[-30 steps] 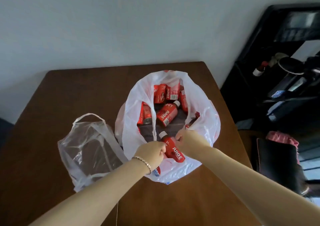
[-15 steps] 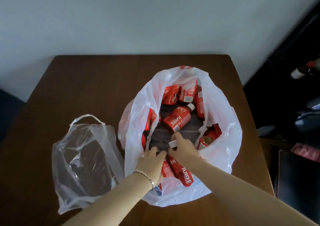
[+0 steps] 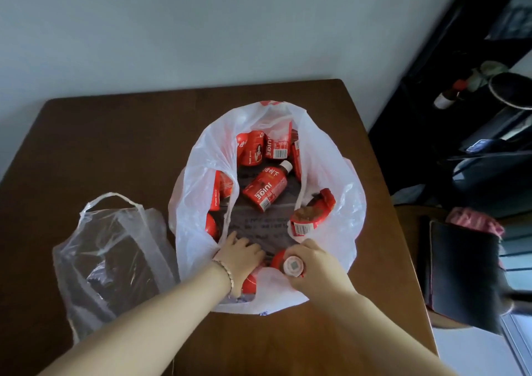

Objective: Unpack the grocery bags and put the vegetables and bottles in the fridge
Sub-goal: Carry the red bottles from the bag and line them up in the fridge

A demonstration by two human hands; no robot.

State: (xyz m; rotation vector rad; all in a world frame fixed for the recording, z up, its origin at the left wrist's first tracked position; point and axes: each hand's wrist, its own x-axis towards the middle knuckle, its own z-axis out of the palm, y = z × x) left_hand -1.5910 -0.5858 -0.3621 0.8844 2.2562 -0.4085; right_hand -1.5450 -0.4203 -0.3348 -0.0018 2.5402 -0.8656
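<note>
Item: white plastic bag, mouth spread wide, standing on a brown wooden worktop set against a pale wall. Contents: red juice bottles with white caps, all inside the bag. One central bottle lies on its side on the bag's floor, cap toward the far right. A cluster of far bottles sits against the far wall of the bag, further bottles line its left wall, and a side bottle lies tilted by the right wall. Right hand: at the near rim of the bag, fingers curled round an upright bottle whose white cap faces the camera. Left hand: inside the near left of the bag's mouth, palm down, beaded bracelet at the wrist, with a red bottle showing under it. Whether this hand grips anything cannot be told. Also on the worktop: a clear plastic bag, slumped, to the left of the white one and just beside it. Beyond the worktop's right edge: a dark shelf unit holding blurred objects.
</note>
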